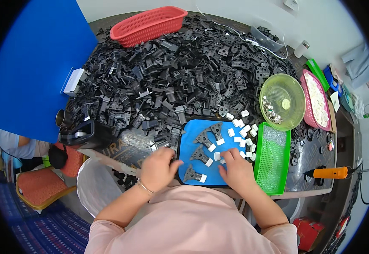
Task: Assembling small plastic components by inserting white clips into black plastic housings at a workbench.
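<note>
A blue mat (193,132) lies at the table's near edge with several grey plastic brackets (203,138) on it, each with a small white block at one end. My left hand (158,166) rests at the mat's left edge, fingers curled, touching the nearest bracket (191,174). My right hand (234,168) lies on the mat's right side, fingertips among loose white blocks (243,130); whether it pinches one is hidden.
A huge heap of black plastic parts (180,72) fills the table. Also there: a red basket (148,25), a green bowl (282,101) with metal bits, a green tray (271,156), a pink tray (315,99) and an orange screwdriver (330,172). Another person sits at left (15,144).
</note>
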The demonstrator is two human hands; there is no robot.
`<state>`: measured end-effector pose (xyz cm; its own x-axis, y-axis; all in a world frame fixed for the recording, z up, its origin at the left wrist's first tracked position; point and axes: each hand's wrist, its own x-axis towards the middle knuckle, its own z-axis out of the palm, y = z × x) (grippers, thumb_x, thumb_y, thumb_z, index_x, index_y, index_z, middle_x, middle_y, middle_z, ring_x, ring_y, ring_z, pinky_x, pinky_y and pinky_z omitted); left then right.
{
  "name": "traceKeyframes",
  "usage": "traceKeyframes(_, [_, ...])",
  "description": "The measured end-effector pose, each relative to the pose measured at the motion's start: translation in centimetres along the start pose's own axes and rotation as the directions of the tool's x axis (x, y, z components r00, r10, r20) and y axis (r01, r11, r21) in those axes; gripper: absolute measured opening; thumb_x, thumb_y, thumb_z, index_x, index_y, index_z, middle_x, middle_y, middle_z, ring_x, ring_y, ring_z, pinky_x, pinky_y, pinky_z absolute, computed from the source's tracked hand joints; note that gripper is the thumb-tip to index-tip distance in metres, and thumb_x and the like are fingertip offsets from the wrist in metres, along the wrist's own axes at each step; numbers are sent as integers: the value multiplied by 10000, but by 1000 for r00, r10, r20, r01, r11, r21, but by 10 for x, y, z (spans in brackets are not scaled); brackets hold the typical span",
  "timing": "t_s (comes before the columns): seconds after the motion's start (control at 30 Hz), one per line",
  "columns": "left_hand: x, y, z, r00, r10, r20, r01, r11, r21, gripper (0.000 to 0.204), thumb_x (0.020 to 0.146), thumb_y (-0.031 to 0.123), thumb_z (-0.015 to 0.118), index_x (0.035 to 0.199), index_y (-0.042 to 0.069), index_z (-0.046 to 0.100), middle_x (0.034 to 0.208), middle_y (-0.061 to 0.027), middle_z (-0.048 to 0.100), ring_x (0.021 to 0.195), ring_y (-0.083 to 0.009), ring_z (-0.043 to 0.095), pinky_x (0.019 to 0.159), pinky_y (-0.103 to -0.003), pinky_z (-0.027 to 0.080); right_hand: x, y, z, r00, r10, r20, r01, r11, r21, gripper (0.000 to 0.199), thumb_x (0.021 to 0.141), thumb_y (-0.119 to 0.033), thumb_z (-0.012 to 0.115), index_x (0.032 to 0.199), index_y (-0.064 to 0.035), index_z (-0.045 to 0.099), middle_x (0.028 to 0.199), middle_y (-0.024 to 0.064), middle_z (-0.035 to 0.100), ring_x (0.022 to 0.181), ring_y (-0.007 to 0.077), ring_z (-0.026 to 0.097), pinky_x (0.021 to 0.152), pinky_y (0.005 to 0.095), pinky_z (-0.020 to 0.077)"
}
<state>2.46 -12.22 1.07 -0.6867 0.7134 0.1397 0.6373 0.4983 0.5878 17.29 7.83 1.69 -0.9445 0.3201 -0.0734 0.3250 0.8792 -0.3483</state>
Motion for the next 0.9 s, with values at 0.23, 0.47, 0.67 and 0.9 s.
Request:
traceKeyframes(0.23, [30, -23, -7, 990, 87, -110, -67, 982, 177, 369, 687, 221, 760, 955, 20, 605, 916, -129, 534, 872, -329, 524, 751, -408, 437, 23, -21, -3, 998, -60, -11, 61, 996, 58, 252, 773, -190, 673, 998, -108, 597, 971, 70, 557, 749, 273, 628, 613, 374, 522])
traceKeyframes(0.47, [62, -19, 11, 949, 316, 7, -302, 902, 308, 347, 673, 142, 717, 996, 49, 628, 957, -93, 544, 937, -280, 517, 792, -373, 407, 77, -45, -1, 988, -153, -1, 153, 988, 2, 231, 778, -238, 671, 961, -109, 614, 910, 76, 573, 788, 279, 627, 653, 372, 523])
traceKeyframes(0.67, [71, -24, 13, 928, 365, 81, -361, 820, 444, 136, 749, 144, 573, 859, 77, 616, 947, -50, 554, 943, -226, 505, 804, -354, 376, 93, -1, -27, 992, 109, -59, -108, 994, 16, 230, 787, -220, 653, 972, -84, 631, 959, 120, 605, 848, 316, 624, 745, 406, 508])
traceKeyframes(0.9, [76, -18, -9, 976, 216, 18, -216, 971, 106, 396, 679, 2, 721, 1027, 20, 534, 962, -122, 588, 945, -295, 548, 817, -368, 439, 123, 48, -16, 977, 102, -189, -81, 990, 112, 286, 776, -206, 676, 1027, -85, 611, 985, 110, 597, 878, 325, 614, 760, 409, 502])
